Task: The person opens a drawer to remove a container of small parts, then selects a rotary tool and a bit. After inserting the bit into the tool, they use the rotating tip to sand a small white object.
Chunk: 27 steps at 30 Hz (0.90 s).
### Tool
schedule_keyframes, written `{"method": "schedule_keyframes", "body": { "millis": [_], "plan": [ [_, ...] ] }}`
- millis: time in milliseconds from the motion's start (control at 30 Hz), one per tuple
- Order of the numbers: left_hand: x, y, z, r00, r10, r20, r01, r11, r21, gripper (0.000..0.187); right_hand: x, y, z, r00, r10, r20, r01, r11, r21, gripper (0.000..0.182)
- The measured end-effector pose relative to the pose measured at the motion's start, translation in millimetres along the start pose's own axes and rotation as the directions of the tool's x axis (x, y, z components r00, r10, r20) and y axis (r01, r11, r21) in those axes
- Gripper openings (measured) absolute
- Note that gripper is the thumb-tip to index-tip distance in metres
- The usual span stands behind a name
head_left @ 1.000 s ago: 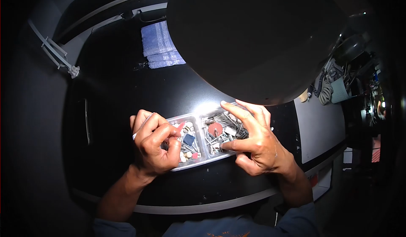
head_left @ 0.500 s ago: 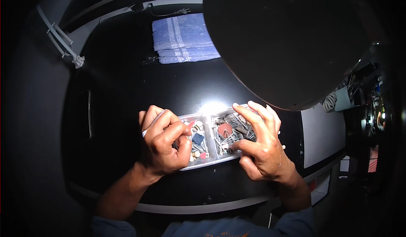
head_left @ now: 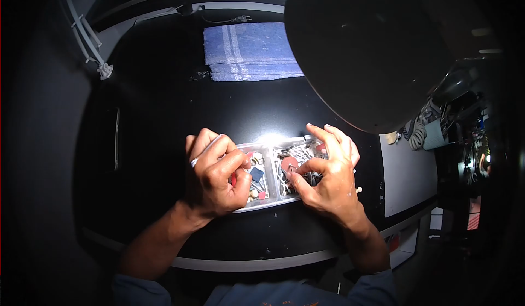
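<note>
A clear plastic box (head_left: pixel 272 173) with two compartments lies on the black table, filled with small rotary tool bits. My left hand (head_left: pixel 219 172) is closed over the left compartment; a bit of red shows between its fingers, but what it holds is mostly hidden. Beside it lie pale round tips, a dark blue square piece (head_left: pixel 256 175) and metal shanks. In the right compartment, the thumb and index finger of my right hand (head_left: pixel 331 175) pinch at the stem of a reddish disc bit (head_left: pixel 289 163). The other fingers stretch over the box's far edge.
A folded blue towel (head_left: pixel 251 52) lies at the back, near a power plug (head_left: pixel 240 19). A large dark round lamp head (head_left: pixel 372 54) blocks the upper right. A white sheet (head_left: pixel 410 175) and a cup with a coiled cord (head_left: pixel 433 135) are at the right.
My right thumb and index finger have moved left and closed together at the reddish disc bit. My left hand stays closed, with red now showing lower between its fingers. The view has shifted slightly.
</note>
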<state>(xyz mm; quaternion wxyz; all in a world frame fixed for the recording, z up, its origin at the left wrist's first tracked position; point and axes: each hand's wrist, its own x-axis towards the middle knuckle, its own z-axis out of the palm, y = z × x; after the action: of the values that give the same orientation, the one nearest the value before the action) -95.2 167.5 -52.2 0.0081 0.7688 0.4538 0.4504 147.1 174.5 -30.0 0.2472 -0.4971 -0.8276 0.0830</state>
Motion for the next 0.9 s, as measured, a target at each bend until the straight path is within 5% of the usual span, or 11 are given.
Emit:
{"method": "schedule_keyframes", "body": {
  "millis": [300,500,900],
  "plan": [
    [-1.4,0.9,0.8,1.0,0.008,-0.024,-0.007,1.0,0.021,0.008,-3.8,6.0,9.5,0.987,0.161,0.009,-0.161,0.987,-0.014,0.021],
    [-2.3,-0.2,0.8,1.0,0.015,-0.024,-0.014,0.999,0.032,0.008,-4.6,20.9,-10.1,0.986,0.168,0.001,-0.157,0.916,0.369,0.013],
    [-0.4,-1.2,0.3,0.999,0.048,-0.015,-0.047,0.996,0.078,0.011,-13.1,37.3,-18.6,0.977,0.201,0.076,-0.213,0.857,0.468,0.014]
  ]
}}
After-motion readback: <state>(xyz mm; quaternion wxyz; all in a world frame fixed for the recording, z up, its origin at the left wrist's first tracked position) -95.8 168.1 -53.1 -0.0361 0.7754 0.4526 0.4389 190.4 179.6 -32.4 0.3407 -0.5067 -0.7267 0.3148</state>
